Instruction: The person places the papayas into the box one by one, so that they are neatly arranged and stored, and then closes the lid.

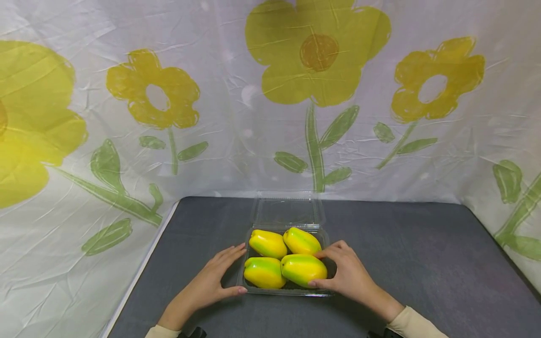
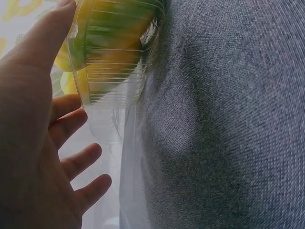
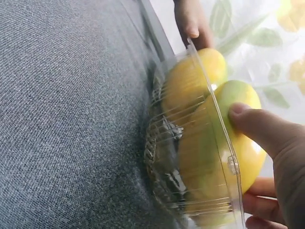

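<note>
A clear plastic clamshell box (image 1: 291,292) stands on the table with several yellow-green mangoes in it, set in two rows. My right hand (image 1: 348,272) grips the front right mango (image 1: 304,270), thumb on its near side and fingers on its far side. This mango (image 3: 205,143) still sits within the box walls in the right wrist view. At the box's left side is my left hand (image 1: 213,277), fingers spread and fairly straight, with the thumb tip right at the rim. The front left mango (image 1: 264,273) lies nearest to it.
The box's transparent lid (image 1: 288,211) is raised and leans back toward the wall. Dark grey cloth covers the table (image 1: 401,253). A white curtain (image 1: 228,141) printed with yellow flowers hangs behind and along both sides.
</note>
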Available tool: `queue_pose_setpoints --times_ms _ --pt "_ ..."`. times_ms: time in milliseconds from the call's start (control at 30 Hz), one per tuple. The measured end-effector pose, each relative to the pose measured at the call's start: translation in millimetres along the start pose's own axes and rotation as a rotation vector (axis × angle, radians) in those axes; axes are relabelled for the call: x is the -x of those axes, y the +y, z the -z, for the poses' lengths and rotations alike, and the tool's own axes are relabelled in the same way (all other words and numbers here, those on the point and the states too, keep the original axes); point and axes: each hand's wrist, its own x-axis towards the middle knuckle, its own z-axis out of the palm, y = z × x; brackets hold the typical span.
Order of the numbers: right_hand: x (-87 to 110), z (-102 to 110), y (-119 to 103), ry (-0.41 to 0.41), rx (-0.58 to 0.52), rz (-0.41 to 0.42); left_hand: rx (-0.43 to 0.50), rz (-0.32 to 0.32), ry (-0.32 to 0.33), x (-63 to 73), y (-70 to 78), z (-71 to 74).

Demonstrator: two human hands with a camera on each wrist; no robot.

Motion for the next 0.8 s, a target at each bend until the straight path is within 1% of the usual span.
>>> queue_pose_setpoints --times_ms 267,400,633,800 --pt "-0.4 0.8 -2.1 -0.046 0.031 -0.016 0.005 0.003 -0.003 0.3 -0.4 -0.1" --pt "-0.4 0.3 -2.7 -0.045 0.051 -0.004 0.004 0.002 0.001 0.0 -0.3 0.1" --pt "0.1 -0.3 -2.7 -0.041 0.061 0.011 -0.008 0.025 -0.002 0.1 0.9 0.5" --pt "1.5 -1.1 -2.1 -0.031 0.072 0.024 0.0 0.029 -0.007 0.1 1.1 0.5"
